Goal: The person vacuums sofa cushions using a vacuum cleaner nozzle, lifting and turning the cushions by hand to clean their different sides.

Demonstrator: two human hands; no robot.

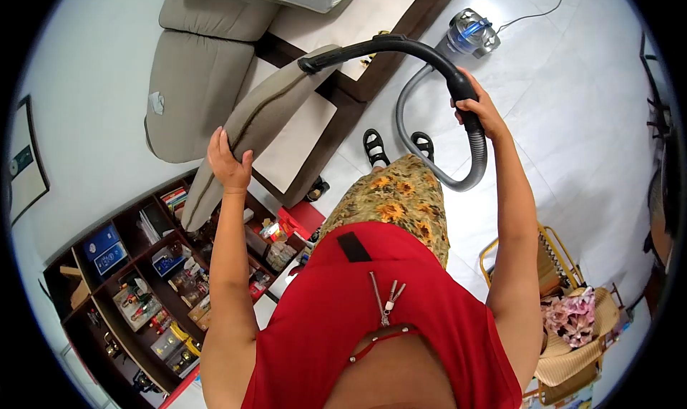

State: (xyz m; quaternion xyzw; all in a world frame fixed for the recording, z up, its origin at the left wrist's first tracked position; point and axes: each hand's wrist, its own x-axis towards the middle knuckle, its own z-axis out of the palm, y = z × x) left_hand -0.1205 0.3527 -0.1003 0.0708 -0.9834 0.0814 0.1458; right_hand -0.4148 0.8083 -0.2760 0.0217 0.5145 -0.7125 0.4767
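My left hand (230, 167) grips the near side of a grey sofa cushion (275, 112), with thumb and fingers apart across its edge. The cushion stands tilted up on its narrow side. My right hand (483, 110) is wrapped around the black handle of a vacuum cleaner hose (461, 87). From the handle a curved black tube (390, 44) reaches left, and its nozzle (308, 65) touches the cushion near the top end. A grey flexible hose (404, 108) loops down from the handle and back to the vacuum cleaner body (472, 33) on the floor.
Dark wooden sofa frame (315, 148) with pale seat panels lies ahead. Other grey cushions (200, 87) lean at the wall. A crowded shelf unit (136, 287) is at lower left. A yellow-framed chair (547, 266) stands right. A power cord (547, 12) crosses the floor.
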